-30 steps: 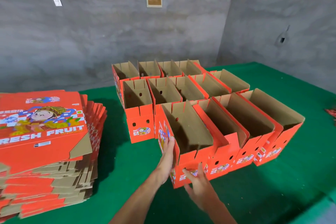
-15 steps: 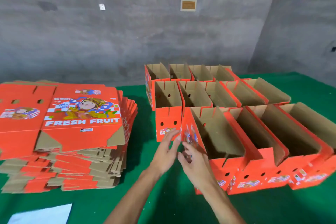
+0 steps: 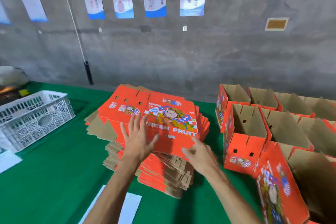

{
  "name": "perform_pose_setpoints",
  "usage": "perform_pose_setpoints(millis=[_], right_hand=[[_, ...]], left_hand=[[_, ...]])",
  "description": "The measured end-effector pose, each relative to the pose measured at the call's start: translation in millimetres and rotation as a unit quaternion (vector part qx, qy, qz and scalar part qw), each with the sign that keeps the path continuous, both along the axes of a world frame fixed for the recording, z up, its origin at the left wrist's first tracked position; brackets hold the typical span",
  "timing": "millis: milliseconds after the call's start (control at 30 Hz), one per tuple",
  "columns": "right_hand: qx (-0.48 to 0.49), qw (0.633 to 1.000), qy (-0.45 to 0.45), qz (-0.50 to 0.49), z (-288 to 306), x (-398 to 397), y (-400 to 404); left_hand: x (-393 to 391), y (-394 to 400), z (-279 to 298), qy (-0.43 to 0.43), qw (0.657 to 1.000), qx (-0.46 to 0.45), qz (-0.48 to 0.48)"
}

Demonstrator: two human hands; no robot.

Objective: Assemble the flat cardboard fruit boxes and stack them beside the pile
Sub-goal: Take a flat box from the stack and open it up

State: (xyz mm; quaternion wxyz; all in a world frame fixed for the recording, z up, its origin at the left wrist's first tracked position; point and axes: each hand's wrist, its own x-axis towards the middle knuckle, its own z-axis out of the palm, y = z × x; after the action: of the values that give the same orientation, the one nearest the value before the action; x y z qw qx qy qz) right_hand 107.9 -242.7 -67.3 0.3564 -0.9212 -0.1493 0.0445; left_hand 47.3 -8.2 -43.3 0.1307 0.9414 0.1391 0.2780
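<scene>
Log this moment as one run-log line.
stage: picking next flat | left hand: open, on top flat box | right hand: open, at its near edge | assembled boxes: right of pile

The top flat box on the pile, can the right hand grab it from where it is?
Probably yes. The right hand is already at the near edge of the top flat box, fingers spread, and nothing lies between them. The left hand rests on the same box.
</scene>
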Motion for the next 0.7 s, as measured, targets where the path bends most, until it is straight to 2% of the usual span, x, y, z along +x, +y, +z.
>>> perform_pose_setpoints(millis=[100, 200, 267, 433, 500, 567, 633, 700], right_hand=[[0.019, 0.998, 0.066, 0.010, -11, 14, 15], [-0.023, 0.997, 0.061, -0.042, -22, 29, 14], [-0.052, 0.993, 0.075, -0.070, -29, 36, 8], [0.019, 0.991, 0.082, -0.103, -40, 37, 3], [0.073, 0.988, 0.090, -0.102, -37, 36, 0], [0.167, 0.976, 0.109, -0.083, -31, 34, -7], [0.283, 0.946, 0.136, -0.080, -20, 28, -14], [0.381, 0.908, 0.151, -0.088, -7, 27, -19]], left_hand=[[-6, 46, -1, 0.080, 0.996, -0.011, 0.038], [-14, 75, -10, 0.141, 0.987, 0.022, 0.074], [-17, 86, -16, 0.154, 0.984, 0.050, 0.068], [-26, 101, -12, 0.158, 0.983, 0.086, 0.041], [-29, 105, 2, 0.155, 0.985, 0.080, 0.006], [-30, 107, 21, 0.127, 0.990, 0.049, -0.042], [-31, 103, 40, 0.092, 0.994, -0.007, -0.050], [-32, 96, 55, 0.048, 0.998, -0.048, -0.011]])
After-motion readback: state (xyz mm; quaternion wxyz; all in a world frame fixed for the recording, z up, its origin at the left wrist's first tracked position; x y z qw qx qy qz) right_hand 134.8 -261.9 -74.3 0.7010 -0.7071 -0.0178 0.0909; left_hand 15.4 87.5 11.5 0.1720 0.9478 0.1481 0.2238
